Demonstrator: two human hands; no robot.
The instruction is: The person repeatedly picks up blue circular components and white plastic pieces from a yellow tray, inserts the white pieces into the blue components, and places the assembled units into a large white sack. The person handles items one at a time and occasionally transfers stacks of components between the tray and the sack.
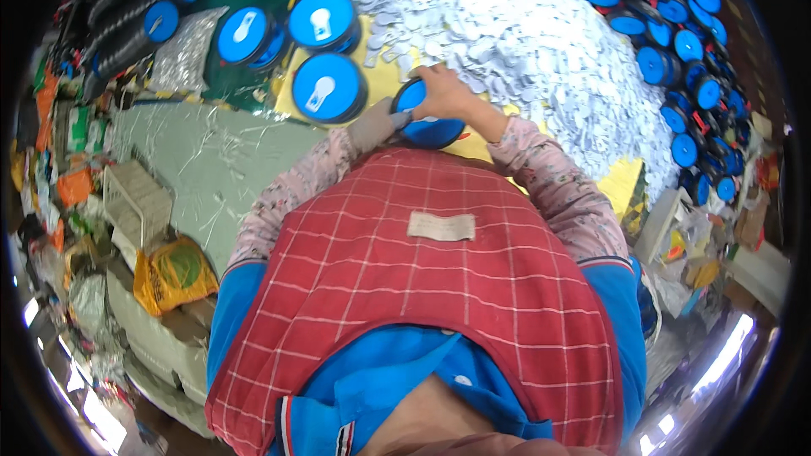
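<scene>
Close in front of my apron lies a wheel with a blue disc face and black rim (pixel 438 132). My left hand (pixel 376 127), in what looks like a grey glove, holds its left edge. From the right, my right hand (pixel 446 95) reaches over the wheel with bent fingers, hiding part of its face. Left of my hands sit similar wheels, one nearer (pixel 342 76) and one behind it (pixel 338 13), each with a white key-shaped label on top. Another labelled wheel (pixel 236 34) sits farther left.
A wide heap of loose white labels (pixel 507 42) spreads over yellow sheeting at the far middle and right. Many blue-and-black wheels (pixel 674 8) are piled at far right. Black wheel rows (pixel 144 17) and a clear plastic bag (pixel 187 51) lie far left, a plastic basket (pixel 137 198) nearer left.
</scene>
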